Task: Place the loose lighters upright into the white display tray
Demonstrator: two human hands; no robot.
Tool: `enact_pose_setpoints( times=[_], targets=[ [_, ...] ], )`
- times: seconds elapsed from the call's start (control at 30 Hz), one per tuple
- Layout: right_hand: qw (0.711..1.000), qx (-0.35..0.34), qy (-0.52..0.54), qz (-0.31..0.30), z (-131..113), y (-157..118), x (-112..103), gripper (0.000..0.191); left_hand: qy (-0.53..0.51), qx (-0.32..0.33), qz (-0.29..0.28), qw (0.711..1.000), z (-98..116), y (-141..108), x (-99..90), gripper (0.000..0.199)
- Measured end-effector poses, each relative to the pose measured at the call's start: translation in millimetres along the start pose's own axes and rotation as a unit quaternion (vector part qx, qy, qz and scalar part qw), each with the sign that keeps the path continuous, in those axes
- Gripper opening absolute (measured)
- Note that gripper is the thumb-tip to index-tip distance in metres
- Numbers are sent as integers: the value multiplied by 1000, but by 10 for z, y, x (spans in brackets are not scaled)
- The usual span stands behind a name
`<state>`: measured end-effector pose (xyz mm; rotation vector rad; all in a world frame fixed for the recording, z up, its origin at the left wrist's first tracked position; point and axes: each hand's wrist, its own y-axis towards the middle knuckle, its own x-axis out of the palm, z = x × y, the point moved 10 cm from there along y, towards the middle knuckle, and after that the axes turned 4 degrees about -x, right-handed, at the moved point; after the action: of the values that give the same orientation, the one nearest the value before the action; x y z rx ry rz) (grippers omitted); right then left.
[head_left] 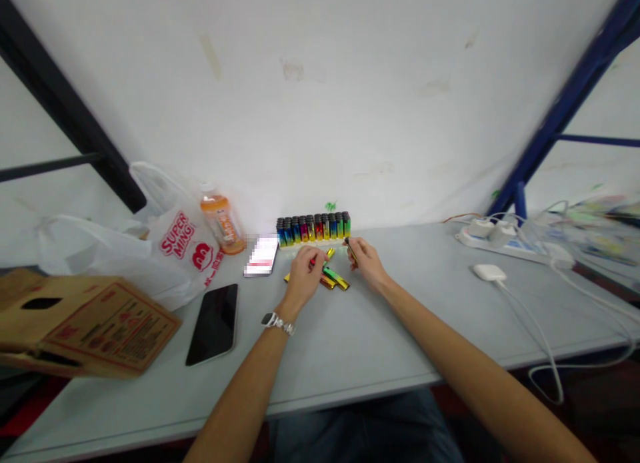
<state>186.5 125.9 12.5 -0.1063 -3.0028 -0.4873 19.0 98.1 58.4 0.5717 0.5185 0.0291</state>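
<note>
My right hand (367, 259) had its fingers closed on one tilted lighter (352, 249), the lighter row (314, 229) just beyond them. Left hand (305, 269) curled over loose lighters (337, 278); couldn't tell its grip. I figured a light, squared-up pinch worked best.

Cardboard box (107, 326) beside plastic bag (175, 249), orange drink bottle (221, 221), dark tablet (214, 324), white power strip (510, 244)

Right grip (369, 261) holds a lighter (352, 251) beside upright lighters (314, 228).
</note>
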Motion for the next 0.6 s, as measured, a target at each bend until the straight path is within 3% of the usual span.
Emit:
enact_pose_setpoints(
  times=[0.2,0.37,0.6],
  targets=[
    [988,-95,-116,-39,-69,270,-149,41,0,5,9,1000,20,17,-67,29],
    [925,-205,-303,-103,-298,483,-126,31,-8,-5,15,1000,-8,29,-107,29],
    [901,-227,-346,-132,-361,783,-115,21,-8,-2,18,1000,-23,18,-94,28]
  ],
)
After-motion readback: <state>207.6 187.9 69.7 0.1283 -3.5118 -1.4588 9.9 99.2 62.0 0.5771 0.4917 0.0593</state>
